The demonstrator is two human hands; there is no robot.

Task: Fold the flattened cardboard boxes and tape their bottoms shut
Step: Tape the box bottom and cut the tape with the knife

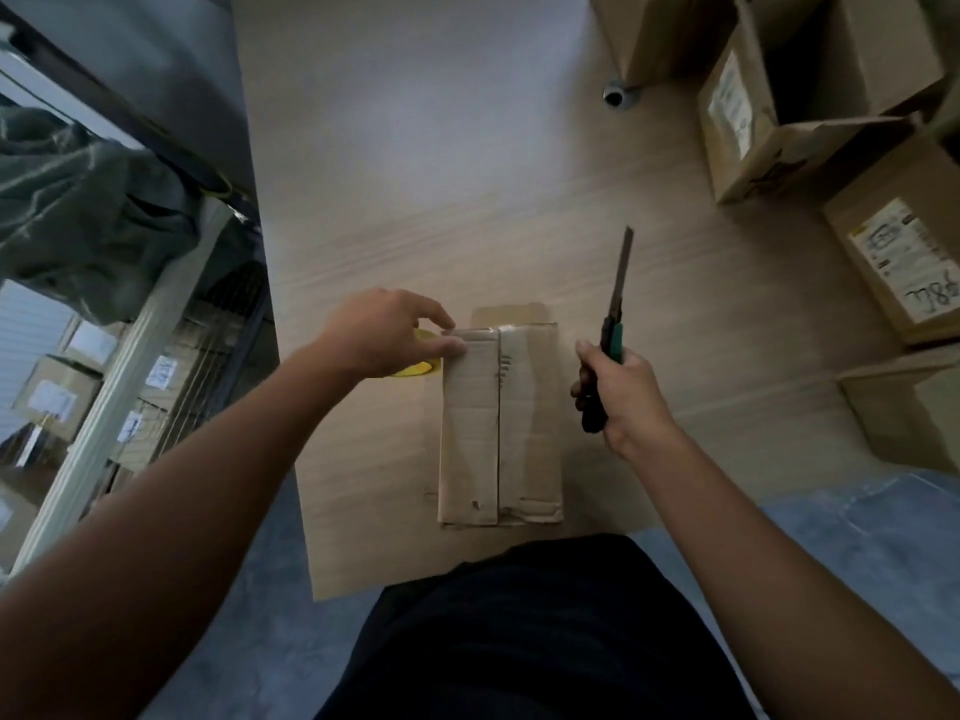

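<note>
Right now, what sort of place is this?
Probably a stockroom or packing area. Labelled cardboard boxes stand at the right, more labelled boxes sit on the shelving at the left, and a taped box lies on the wooden table beside the right hand gripping a utility knife.

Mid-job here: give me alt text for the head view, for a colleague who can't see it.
A person's right hand grips a utility knife, blade extended and pointing away, beside a folded cardboard box on a wooden table. The left hand touches the box's far left corner, above a yellow tape roll. Other boxes stand at right.
</note>
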